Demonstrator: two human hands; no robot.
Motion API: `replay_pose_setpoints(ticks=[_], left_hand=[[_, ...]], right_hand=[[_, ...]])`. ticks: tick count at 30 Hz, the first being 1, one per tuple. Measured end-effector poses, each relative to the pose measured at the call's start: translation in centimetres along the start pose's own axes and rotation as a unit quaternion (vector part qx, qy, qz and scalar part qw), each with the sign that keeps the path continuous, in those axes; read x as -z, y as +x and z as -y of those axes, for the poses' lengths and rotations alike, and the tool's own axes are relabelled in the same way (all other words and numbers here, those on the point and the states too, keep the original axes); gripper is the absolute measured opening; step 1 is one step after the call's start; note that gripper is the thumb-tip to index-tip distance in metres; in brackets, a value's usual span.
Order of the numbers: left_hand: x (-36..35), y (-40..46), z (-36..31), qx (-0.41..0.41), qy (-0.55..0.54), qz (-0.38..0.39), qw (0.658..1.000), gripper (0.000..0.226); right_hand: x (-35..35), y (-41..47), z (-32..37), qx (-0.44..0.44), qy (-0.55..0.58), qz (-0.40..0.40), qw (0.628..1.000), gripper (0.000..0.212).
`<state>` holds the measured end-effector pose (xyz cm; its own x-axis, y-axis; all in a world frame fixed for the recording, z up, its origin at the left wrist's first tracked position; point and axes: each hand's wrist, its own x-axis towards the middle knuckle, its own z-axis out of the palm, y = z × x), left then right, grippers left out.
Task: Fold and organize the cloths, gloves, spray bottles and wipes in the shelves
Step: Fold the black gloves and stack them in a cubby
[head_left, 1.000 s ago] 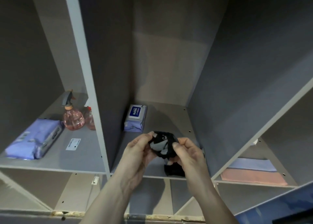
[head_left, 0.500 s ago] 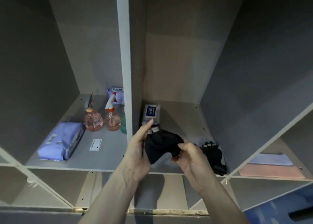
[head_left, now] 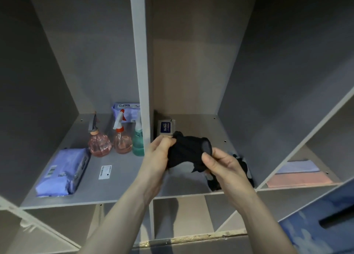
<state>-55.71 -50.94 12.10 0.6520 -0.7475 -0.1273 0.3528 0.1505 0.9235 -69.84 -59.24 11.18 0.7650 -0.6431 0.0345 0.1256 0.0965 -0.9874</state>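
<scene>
I hold a black glove (head_left: 188,152) up in front of the middle shelf (head_left: 191,193). My left hand (head_left: 159,157) pinches its left edge, and my right hand (head_left: 222,166) pinches its right edge near the cuff. Both grips are closed tight on the glove.

The glove looks soft and light. It is floppy and bunches up, so I think it will not stay flat by itself. It is best to hold it by the cuff and the finger end, then fold it over.

More black gloves (head_left: 243,169) lie on the shelf, just behind my right hand. A pack of wipes (head_left: 165,128) sits at the back. Spray bottles (head_left: 121,140) stand in the left compartment.
</scene>
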Motion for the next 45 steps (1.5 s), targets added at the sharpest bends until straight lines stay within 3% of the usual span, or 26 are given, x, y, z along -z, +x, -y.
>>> replay_pose_setpoints(ticks=[6,9,12,15,17,19,21,23,25,27,30,32,33,36,39,42,45], left_hand=[[-1.5,0.7,0.8,0.055,-0.080,0.067,0.993,0.011],[-1.8,1.4,0.9,-0.002,-0.065,0.061,0.996,0.023],[-1.9,1.7,1.2,-0.043,-0.060,0.041,0.996,0.028],[-1.9,1.9,1.5,-0.082,0.037,0.027,0.996,0.027],[-1.8,2.0,1.5,-0.097,0.111,0.027,0.989,0.021],[-1.5,2.1,0.9,-0.060,0.194,0.029,0.979,0.023],[-0.9,1.9,0.2,-0.008,0.245,0.072,0.967,0.040],[-0.4,1.8,-0.1,0.020,0.203,0.110,0.973,0.035],[-0.5,1.8,-0.1,0.065,0.042,0.127,0.989,0.030],[-1.0,1.8,0.3,0.142,-0.160,0.125,0.969,0.038],[-1.4,1.1,1.0,0.174,-0.259,0.143,0.939,0.052],[-1.6,0.3,1.3,0.186,-0.264,0.163,0.932,0.075],[-1.8,0.0,1.3,0.185,-0.255,0.166,0.934,0.076],[-2.2,-0.1,1.4,0.138,-0.202,0.109,0.964,0.051],[-2.0,0.3,1.4,0.067,-0.181,0.025,0.981,0.049],[-2.0,0.0,1.0,0.021,-0.165,0.051,0.985,0.046],[-2.1,0.0,1.7,-0.002,-0.084,0.081,0.993,0.045]], right_hand=[[0.8,-0.2,-0.4,0.038,0.148,-0.027,0.988,0.055],[1.0,-0.3,-0.5,0.053,0.197,-0.063,0.977,0.038],[1.5,-0.2,-0.3,0.068,0.132,-0.109,0.983,0.030],[1.9,0.1,-0.1,0.094,0.033,-0.129,0.987,0.047],[2.3,0.2,0.0,0.105,0.008,-0.133,0.985,0.046],[2.7,0.3,0.3,0.110,-0.008,-0.128,0.986,0.040],[3.2,0.3,0.9,0.115,-0.013,-0.135,0.984,0.029],[3.8,0.3,1.3,0.110,-0.006,-0.154,0.982,0.021],[3.8,0.4,1.3,0.091,-0.016,-0.153,0.984,0.021],[3.4,0.5,0.9,0.071,-0.015,-0.146,0.987,0.029],[2.7,0.5,0.8,0.064,0.060,-0.175,0.981,0.028],[2.3,0.4,0.4,0.068,0.047,-0.181,0.980,0.028],[2.1,0.3,0.1,0.074,0.026,-0.172,0.982,0.033],[1.7,-0.6,-0.7,0.071,-0.032,-0.119,0.990,0.052],[2.0,-1.5,-0.9,0.076,-0.054,-0.119,0.989,0.061],[2.4,-1.3,-1.4,0.067,0.049,-0.212,0.974,0.066],[1.5,-1.1,-1.5,-0.035,0.217,-0.116,0.969,0.083]])
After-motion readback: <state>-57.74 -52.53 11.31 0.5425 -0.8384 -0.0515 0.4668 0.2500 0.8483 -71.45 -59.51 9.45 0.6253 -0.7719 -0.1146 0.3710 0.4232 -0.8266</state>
